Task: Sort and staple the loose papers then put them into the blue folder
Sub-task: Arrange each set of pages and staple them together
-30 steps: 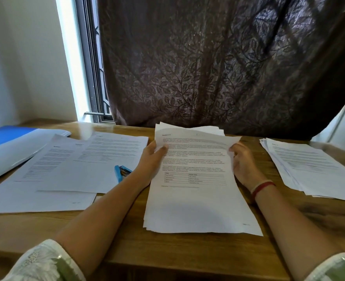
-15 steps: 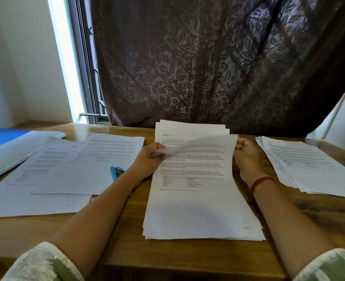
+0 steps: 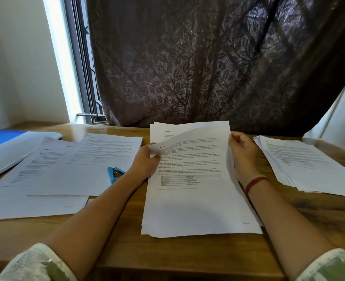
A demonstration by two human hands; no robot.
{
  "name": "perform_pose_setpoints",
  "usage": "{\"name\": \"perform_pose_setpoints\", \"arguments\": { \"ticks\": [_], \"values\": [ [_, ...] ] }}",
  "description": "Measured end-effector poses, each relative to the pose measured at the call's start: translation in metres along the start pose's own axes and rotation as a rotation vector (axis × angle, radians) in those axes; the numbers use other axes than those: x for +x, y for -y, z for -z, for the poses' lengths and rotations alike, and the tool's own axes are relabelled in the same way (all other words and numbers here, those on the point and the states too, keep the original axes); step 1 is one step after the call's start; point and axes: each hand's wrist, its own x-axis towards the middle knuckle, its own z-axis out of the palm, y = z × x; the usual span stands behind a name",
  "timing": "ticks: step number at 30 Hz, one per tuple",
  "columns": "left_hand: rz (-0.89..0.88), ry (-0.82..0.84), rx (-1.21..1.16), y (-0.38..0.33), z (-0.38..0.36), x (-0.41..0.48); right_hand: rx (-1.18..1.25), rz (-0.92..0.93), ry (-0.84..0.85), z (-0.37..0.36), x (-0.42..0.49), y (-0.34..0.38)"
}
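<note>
The left hand (image 3: 147,159) is pinching the top sheet (image 3: 189,141) at its upper left corner, with the thumb on top and the fingers curled under. The right hand (image 3: 242,155) is gripping the same sheet at its upper right edge, fingers curled round the paper; whether it is holding one sheet or a few is hard to tell from this angle. The sheet's upper part is arching above the stack (image 3: 198,207), and its lower part is lying flat on it. A page headed "Section" is showing underneath.

The stack is lying in the middle of the table (image 3: 167,258), between the two forearms, with its sheets slightly out of line at the near edge. A red band (image 3: 255,182) is circling the right wrist.

The stapler (image 3: 114,174), blue, is lying just left of the left wrist, at the edge of the left papers (image 3: 72,171), which are overlapping one another loosely. The folder (image 3: 3,138) is lying at the far left of the table, its blue surface showing behind a white flap, with the left papers overlapping its near side. The right pile (image 3: 303,165) is sitting just beside the right hand, apart from it.

A dark curtain (image 3: 208,67) is hanging behind the table, and a window (image 3: 80,78) is showing at its left.
</note>
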Motion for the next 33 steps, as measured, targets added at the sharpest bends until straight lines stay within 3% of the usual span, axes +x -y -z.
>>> {"name": "perform_pose_setpoints", "arguments": {
  "ticks": [3,9,13,17,20,27,33],
  "values": [
    [0.052,-0.044,-0.019,0.002,0.0,0.001,0.172,-0.104,0.161,-0.002,-0.003,0.008],
    [0.057,-0.119,-0.12,-0.008,0.002,-0.004,0.155,-0.151,0.462,0.004,-0.006,0.009],
    [0.071,-0.12,-0.147,-0.012,0.006,-0.007,0.187,-0.134,0.538,0.006,-0.01,0.017],
    [0.101,-0.096,-0.237,-0.017,0.008,-0.01,0.326,-0.185,0.337,0.008,-0.002,0.017],
    [0.092,-0.077,-0.342,-0.017,0.008,-0.01,0.177,-0.212,0.212,0.009,0.007,0.004],
    [0.147,-0.078,-0.239,-0.019,0.007,-0.012,-0.148,-0.237,0.031,0.005,0.011,-0.007],
    [0.172,-0.091,-0.253,-0.018,0.007,-0.011,-0.067,-0.174,0.119,0.0,0.001,0.006]
  ]
}}
